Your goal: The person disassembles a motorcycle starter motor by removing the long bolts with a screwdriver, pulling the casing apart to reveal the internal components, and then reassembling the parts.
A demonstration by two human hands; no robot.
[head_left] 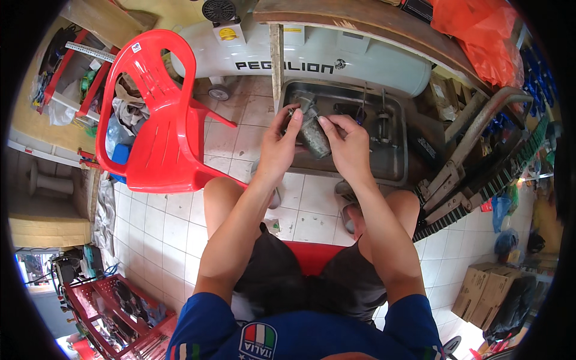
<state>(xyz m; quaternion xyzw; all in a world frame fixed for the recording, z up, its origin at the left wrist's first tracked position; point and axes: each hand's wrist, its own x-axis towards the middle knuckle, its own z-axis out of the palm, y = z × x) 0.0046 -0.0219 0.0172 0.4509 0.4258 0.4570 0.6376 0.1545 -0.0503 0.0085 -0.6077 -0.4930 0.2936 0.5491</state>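
Note:
My left hand [281, 135] and my right hand [347, 139] grip a dirty grey-green metal part [314, 137] between them, a cylinder with a narrower fitting on top. My thumbs press near that upper end, and the fingers curl behind it, partly hidden. The part is held tilted over the near left corner of a dark metal tray [401, 153] on the floor. Inside the tray, to the right of my right hand, stand metal pieces with rods [384, 123], too small to make out.
A red plastic chair [153, 156] stands on the left. A white tank [210, 54] and wooden bench [360, 21] lie beyond the tray. Long metal tools [462, 156] lean at the right. Cardboard boxes [480, 294] and a red cart [90, 294] are lower at the sides.

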